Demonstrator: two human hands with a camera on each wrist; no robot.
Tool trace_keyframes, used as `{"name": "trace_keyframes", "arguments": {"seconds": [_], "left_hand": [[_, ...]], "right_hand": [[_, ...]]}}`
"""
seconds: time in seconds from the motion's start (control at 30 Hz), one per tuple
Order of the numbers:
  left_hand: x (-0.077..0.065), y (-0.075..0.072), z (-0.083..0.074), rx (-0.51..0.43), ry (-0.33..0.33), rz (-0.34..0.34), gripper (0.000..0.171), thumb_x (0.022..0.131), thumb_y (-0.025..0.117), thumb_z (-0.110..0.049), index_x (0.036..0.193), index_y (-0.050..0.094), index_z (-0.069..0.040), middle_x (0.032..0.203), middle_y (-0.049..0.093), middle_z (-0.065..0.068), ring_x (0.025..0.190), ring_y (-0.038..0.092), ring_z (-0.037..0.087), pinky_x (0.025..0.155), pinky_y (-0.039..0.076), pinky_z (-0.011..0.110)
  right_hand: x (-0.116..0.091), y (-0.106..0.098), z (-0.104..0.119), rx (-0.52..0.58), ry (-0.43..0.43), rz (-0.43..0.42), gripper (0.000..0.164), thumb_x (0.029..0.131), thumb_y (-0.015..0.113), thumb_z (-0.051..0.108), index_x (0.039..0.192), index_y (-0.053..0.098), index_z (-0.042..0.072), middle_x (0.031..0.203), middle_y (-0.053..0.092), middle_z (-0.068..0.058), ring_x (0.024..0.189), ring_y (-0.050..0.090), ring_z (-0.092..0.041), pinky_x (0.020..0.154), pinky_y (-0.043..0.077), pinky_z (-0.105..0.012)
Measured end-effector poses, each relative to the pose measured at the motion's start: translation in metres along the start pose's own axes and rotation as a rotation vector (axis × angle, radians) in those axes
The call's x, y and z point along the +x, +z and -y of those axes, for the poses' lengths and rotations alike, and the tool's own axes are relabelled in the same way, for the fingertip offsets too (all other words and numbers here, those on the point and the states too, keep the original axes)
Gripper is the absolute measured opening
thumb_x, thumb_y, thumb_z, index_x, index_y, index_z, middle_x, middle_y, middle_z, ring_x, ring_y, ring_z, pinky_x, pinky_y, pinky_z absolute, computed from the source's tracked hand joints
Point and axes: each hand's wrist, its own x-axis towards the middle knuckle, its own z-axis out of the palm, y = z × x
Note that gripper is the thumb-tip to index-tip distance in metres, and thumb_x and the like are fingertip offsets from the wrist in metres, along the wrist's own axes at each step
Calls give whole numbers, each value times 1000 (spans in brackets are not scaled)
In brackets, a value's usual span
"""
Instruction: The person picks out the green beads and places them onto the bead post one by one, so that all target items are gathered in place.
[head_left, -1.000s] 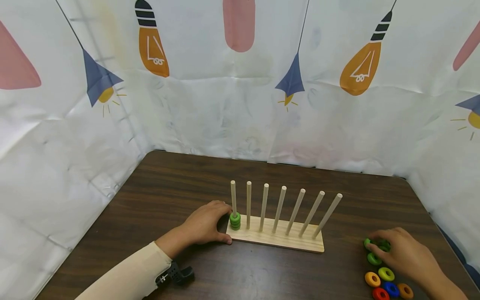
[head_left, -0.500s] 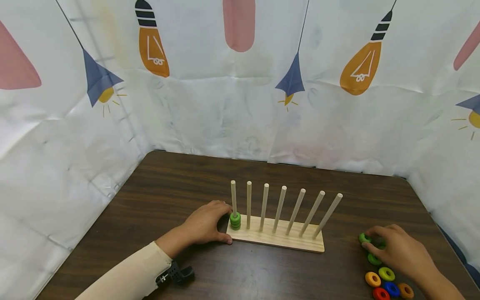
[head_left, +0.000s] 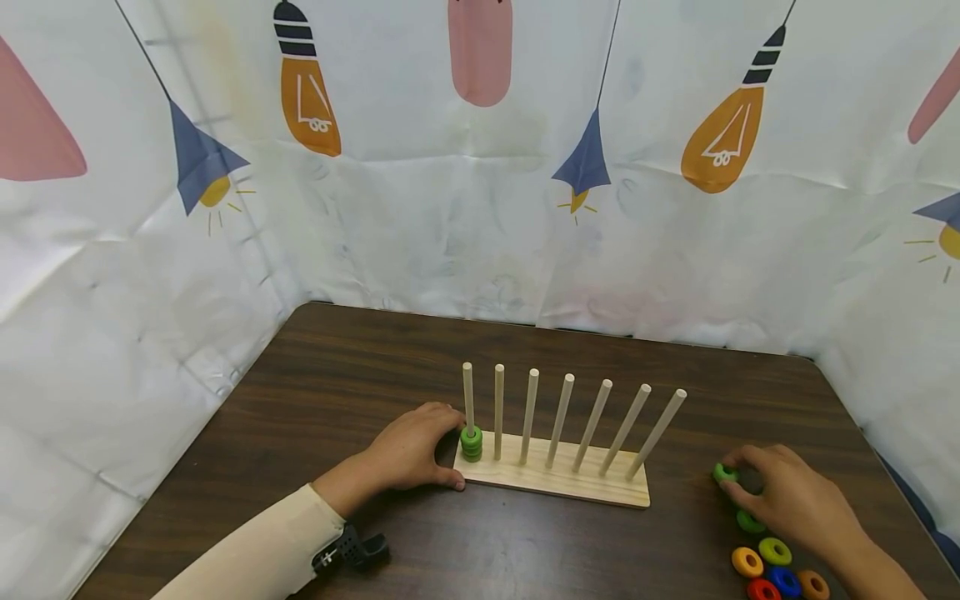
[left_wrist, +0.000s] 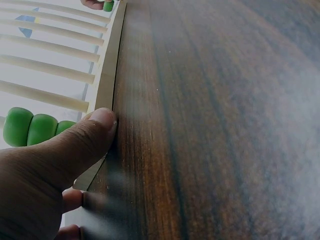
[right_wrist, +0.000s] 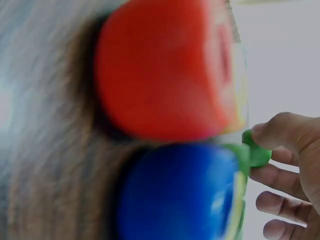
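The left hand is gripping the left end of a peg rack standing between the counter's side edges; toward the right edge, the right hand is pinching a green ring near loose rings.

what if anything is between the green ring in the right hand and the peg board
Nothing visible: only tabletop shows between the green ring pinched by the right hand and the peg board. Other visible loose rings lie nearer the person.

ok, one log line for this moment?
left hand: grips rack end | right hand: pinches green ring | leftmost peg: green stack | other pegs: bare
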Motion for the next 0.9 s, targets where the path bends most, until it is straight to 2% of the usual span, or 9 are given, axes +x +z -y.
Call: {"name": "trace_keyframes", "arguments": {"seconds": [0.07, 0.17, 0.4, 0.6, 0.9], "left_hand": [[0, 0, 0, 0, 0, -1, 68, 71, 91, -54, 122, 65, -17, 128, 64, 2, 128, 53, 26, 102, 47, 50], [0, 1, 0, 2, 5, -6, 67, 70, 91, -54, 122, 65, -18, 127, 64, 1, 128, 54, 26, 102, 47, 49], [0, 1, 0, 7, 19, -14, 66, 70, 91, -54, 119, 65, -19, 125, 64, -1, 125, 55, 24, 100, 49, 48], [1, 0, 0, 6, 16, -8, 66, 70, 92, -53, 119, 65, -19, 125, 64, 0, 127, 54, 25, 101, 48, 48], [1, 0, -2, 7, 5, 4, 68, 71, 91, -53, 122, 64, -18, 128, 63, 1, 129, 54, 27, 102, 47, 50]], "right_hand": [[-1, -2, 4, 17, -12, -15, 25, 84, 85, 30, 104, 71, 23, 108, 68, -9, 95, 63, -32, 54, 52, -40], [0, -7, 10, 21, -38, -41, 26, 84, 86, 29, 105, 72, 22, 108, 69, -7, 99, 63, -35, 57, 53, -44], [1, -23, 28, 32, -104, -117, 29, 82, 87, 24, 106, 74, 19, 109, 70, -7, 104, 62, -39, 62, 56, -50], [2, -39, 44, 50, -140, -187, 27, 81, 88, 22, 105, 74, 21, 110, 70, -6, 106, 61, -39, 66, 55, -56], [5, -59, 56, -5, -231, -306, 34, 75, 92, 19, 104, 74, 22, 106, 70, -2, 97, 62, -28, 54, 48, -33]]}}
